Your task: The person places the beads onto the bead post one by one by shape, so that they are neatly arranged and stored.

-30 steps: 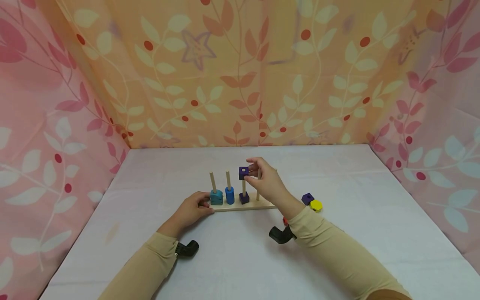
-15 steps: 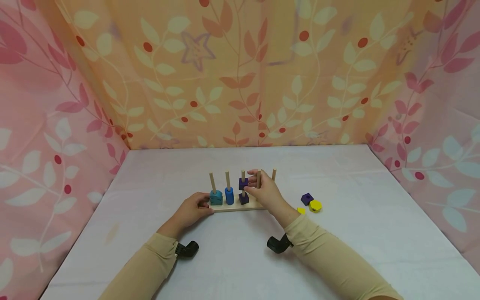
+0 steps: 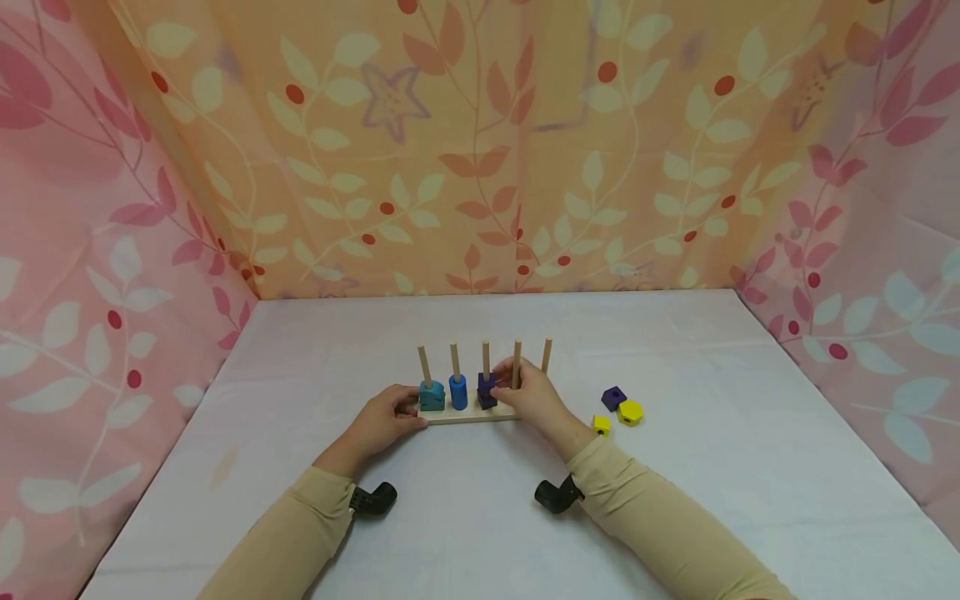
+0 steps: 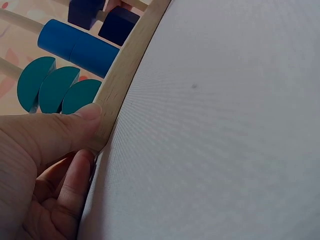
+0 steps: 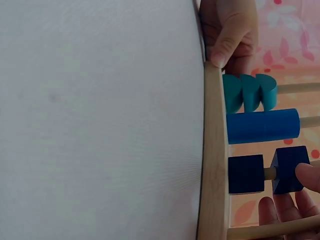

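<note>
A wooden peg stacker with a pale base [image 3: 472, 415] stands on the white table with its pegs upright. My left hand [image 3: 385, 421] grips the base's left end, thumb on the front edge in the left wrist view. My right hand [image 3: 542, 402] pinches a dark purple block [image 5: 286, 167] threaded on the middle peg. Below it, a second purple block [image 5: 246, 174] sits against the base, with a short stretch of peg between the two in the right wrist view. Teal half-round pieces [image 3: 432, 396] fill the bottom of the leftmost peg, and blue cylinders [image 3: 458, 392] the one beside it.
Right of the stacker lie a loose purple block [image 3: 613, 398], a yellow hexagonal piece [image 3: 630, 412] and a small yellow block [image 3: 601, 424] near the right sleeve. The two right pegs, one behind the right hand's fingers, carry no pieces. Patterned curtains [image 3: 480, 167] surround the table.
My right hand has brought the purple block down from above the middle peg's tip, along the peg toward the lower purple block. My left hand has stayed on the base.
</note>
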`<control>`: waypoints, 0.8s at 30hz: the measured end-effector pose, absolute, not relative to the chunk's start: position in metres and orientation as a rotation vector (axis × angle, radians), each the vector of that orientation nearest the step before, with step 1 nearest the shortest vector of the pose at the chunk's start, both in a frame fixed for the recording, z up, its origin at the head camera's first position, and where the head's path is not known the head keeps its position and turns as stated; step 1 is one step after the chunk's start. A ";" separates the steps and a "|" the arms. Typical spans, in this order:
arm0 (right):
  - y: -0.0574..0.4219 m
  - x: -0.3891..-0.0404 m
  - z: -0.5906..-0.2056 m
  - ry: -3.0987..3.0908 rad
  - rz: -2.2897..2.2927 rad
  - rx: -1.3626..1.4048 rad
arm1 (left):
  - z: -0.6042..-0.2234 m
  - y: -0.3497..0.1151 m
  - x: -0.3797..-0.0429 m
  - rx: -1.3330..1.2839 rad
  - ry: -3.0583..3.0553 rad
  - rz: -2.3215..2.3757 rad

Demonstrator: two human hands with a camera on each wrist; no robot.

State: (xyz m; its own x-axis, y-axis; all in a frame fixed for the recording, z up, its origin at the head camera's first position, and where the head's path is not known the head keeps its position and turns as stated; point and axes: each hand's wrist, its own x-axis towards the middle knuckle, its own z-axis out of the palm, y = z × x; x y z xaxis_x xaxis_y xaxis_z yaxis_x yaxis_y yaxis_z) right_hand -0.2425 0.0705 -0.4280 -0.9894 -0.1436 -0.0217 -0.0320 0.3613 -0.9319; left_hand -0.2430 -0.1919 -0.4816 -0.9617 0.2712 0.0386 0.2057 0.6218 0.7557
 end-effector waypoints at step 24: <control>0.098 -0.230 -0.427 2.478 -1.629 -0.450 | -0.480 -0.193 -0.242 0.422 2.752 1.282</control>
